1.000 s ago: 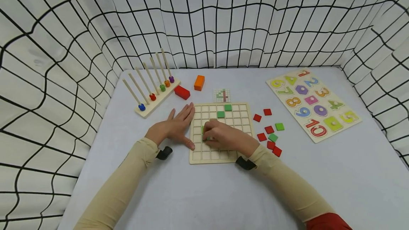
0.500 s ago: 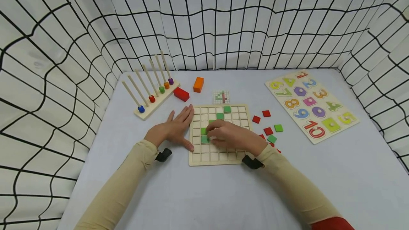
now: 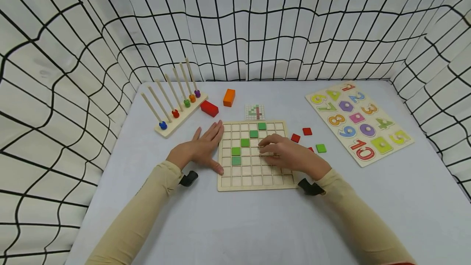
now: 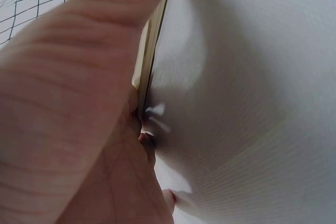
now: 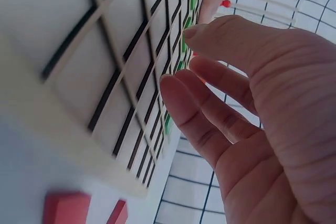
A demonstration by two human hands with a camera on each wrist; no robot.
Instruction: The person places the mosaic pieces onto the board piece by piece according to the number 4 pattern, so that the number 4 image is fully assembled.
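A wooden grid board (image 3: 246,181) lies on the table with several green square tiles (image 3: 236,160) set in its cells, stepping diagonally from the lower left to the top. My left hand (image 3: 200,147) rests flat with spread fingers along the board's left edge; in the left wrist view the palm (image 4: 68,98) covers most of that edge. My right hand (image 3: 290,154) hovers over the right half of the board, fingers loosely bent. In the right wrist view the thumb and fingers (image 5: 181,106) stand apart with nothing between them.
Loose red tiles (image 3: 307,131) and a green tile (image 3: 321,148) lie right of the board. A pattern card (image 3: 254,112), red block (image 3: 209,108) and orange block (image 3: 229,97) sit behind it. A peg stand (image 3: 180,115) is left, a number puzzle (image 3: 360,122) right, black netting (image 3: 243,19) around.
My right hand has moved rightward from the green tiles at the left of the board, uncovering them, and its fingers have parted. My left hand has stayed in place.
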